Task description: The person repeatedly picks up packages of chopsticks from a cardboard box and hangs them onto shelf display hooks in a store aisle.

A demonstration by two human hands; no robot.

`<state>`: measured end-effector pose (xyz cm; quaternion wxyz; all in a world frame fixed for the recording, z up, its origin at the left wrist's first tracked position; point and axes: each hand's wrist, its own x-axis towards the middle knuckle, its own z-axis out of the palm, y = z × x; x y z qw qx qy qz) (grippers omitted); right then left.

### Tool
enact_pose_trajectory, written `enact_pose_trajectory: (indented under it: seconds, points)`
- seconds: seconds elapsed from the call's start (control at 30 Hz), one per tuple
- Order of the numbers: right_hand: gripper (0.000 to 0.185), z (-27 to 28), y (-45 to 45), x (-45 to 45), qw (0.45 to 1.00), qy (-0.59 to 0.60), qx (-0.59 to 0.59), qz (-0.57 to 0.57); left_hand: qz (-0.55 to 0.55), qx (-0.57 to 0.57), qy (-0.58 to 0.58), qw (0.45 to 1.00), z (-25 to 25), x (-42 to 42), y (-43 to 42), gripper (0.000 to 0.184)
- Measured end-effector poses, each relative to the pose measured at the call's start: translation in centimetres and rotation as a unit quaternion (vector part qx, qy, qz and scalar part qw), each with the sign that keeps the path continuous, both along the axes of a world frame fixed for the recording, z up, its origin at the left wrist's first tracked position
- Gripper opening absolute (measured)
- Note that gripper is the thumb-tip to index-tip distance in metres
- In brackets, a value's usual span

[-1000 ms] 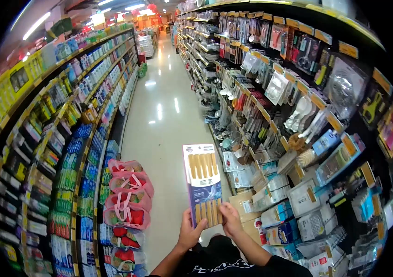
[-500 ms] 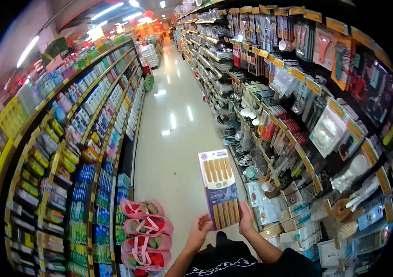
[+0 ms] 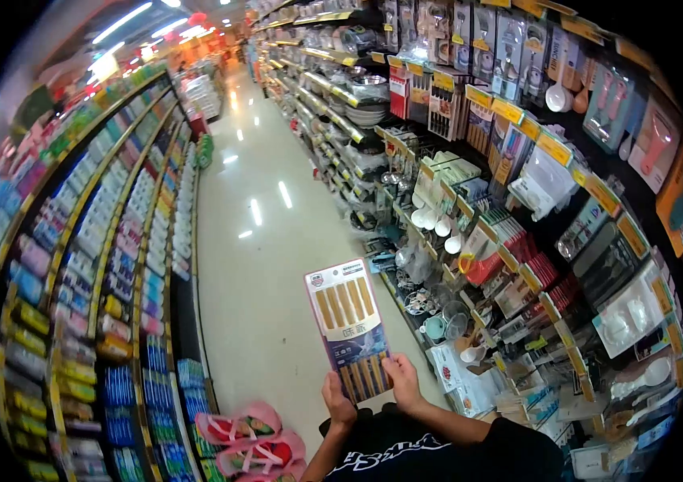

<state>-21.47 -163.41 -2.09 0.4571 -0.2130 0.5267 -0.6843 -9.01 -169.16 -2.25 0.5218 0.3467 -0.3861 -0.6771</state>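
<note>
A flat pack of chopsticks (image 3: 348, 329) with a white upper half, a dark blue lower half and a reddish border is held upright, tilted slightly left, in front of my body. Light brown sticks show through two windows in it. My left hand (image 3: 340, 400) grips the pack's lower left edge. At its lower right edge, my right hand (image 3: 403, 382) holds on with the thumb over the front. The fingers behind the pack are hidden.
To my right, a tall rack holds hanging kitchen utensils, including white spoons (image 3: 442, 227), and bowls (image 3: 367, 117). Shelves of bottles and packs (image 3: 112, 265) line the left side. Pink slippers (image 3: 254, 443) hang near the lower left. A shiny floor (image 3: 241, 297) runs between.
My view has turned to the right, so the aisle sits further left. The pack has moved slightly left in view, and my right thumb now lies further over its front.
</note>
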Motion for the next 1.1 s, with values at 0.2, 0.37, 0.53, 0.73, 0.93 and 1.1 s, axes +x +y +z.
enact_pose_trajectory:
  seconds: [0.2,0.37,0.53,0.73,0.93,1.1]
  points:
    - [0.02,3.6,-12.3,-5.1,0.987,-0.032,-0.043,-0.149,-0.125,-0.163,-0.106,0.973,5.5,-7.3,-15.4,0.038]
    - [0.018,3.6,-18.2,-11.2,0.94,0.116,-0.051,-0.316,-0.276,-0.211,-0.156,0.924,5.7,-16.8,-24.1,0.037]
    - [0.029,3.4,-22.6,-20.8,0.885,0.226,-0.006,-0.408,-0.348,-0.268,-0.159,0.884,6.2,-28.5,-29.8,0.042]
    - [0.028,7.8,-28.3,-31.9,0.855,0.245,-0.029,-0.455,-0.361,-0.317,-0.169,0.861,8.2,-41.6,-35.6,0.045]
    - [0.027,8.1,-31.3,-37.6,0.771,0.422,-0.021,-0.477,-0.345,-0.396,-0.097,0.845,7.0,-48.8,-40.1,0.051]
    - [0.029,7.8,-33.3,-40.3,0.737,0.453,-0.017,-0.501,-0.334,-0.42,0.04,0.843,6.2,-52.7,-42.2,0.061]
